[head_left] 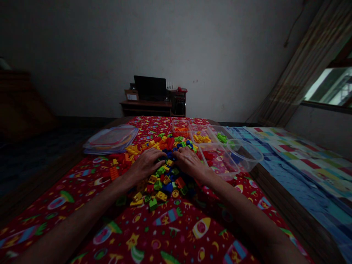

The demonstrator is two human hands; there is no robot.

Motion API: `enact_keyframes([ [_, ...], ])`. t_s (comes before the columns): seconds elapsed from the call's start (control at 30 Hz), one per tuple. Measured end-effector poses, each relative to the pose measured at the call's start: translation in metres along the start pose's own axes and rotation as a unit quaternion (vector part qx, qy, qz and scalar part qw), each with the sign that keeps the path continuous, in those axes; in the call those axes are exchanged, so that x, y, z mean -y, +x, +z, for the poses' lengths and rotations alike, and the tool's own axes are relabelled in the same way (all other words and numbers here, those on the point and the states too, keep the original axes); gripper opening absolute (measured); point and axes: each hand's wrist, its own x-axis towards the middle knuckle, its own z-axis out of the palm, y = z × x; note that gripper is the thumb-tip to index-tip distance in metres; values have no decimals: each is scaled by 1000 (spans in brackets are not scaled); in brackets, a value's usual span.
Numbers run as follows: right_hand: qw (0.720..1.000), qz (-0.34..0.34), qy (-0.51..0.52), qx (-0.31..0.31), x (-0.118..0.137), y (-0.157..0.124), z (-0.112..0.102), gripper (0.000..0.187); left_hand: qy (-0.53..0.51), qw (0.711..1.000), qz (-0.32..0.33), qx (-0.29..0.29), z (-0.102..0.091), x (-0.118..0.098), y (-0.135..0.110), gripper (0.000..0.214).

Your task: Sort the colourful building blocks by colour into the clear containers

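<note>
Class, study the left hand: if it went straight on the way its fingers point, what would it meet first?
Most likely the blue toy bricks just ahead of the left hand; depth is unclear there, so it may already be touching them.

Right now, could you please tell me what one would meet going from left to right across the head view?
Brown wooden furniture at the far edge, stack of plastic lids, left hand, right hand, boxed green blocks, rounded clear container, window.
</note>
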Motion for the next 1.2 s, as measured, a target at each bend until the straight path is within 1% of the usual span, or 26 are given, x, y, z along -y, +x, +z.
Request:
enact_keyframes([
  [0.1,999,-1,33,-24,-7,0,4,24,-29,998,-52,-10,-5,-7,1,27],
  [0.17,999,0,38,-27,-10,1,8,24,-58,994,-87,-20,-6,-9,2,28],
  [0.27,1000,7,24,-11,-11,2,10,16,-120,984,-131,-28,-5,-7,3,35],
  [0.37,1000,11,27,11,-7,4,3,14,-186,971,-147,-40,-2,-3,5,44],
  [0.43,999,23,35,19,-4,5,-2,17,-211,965,-145,-45,-2,-1,5,46],
  [0.5,998,37,35,24,-1,6,-6,21,-212,965,-146,-42,-2,-1,6,44],
  [0.6,998,49,13,36,2,7,-6,23,-174,973,-150,-34,-5,-2,5,41],
  [0.67,998,46,4,34,1,6,-1,22,-140,980,-139,-23,-7,-3,5,38],
  [0.73,999,33,8,15,-3,5,5,20,-113,988,-104,-4,-8,-4,4,35],
  [0.8,999,10,23,-20,-7,4,10,17,-95,994,-56,23,-7,-3,3,33],
  [0.87,998,-6,44,-46,-10,5,11,13,-81,995,-23,45,-5,-2,2,32],
  [0.93,997,3,57,-49,-11,6,8,11,-67,996,-17,49,-3,-1,2,30],
  [1.03,997,45,53,-39,-11,9,0,11,-61,997,-38,36,-3,-1,1,31],
  [1.07,996,57,50,-38,-11,10,-3,14,-61,996,-49,31,-4,-1,1,31],
  [1.13,996,67,50,-33,-11,10,-7,28,-59,996,-60,29,-6,-1,1,29],
  [1.2,997,57,52,-28,-11,9,-8,39,-56,996,-45,44,-7,0,2,27],
])
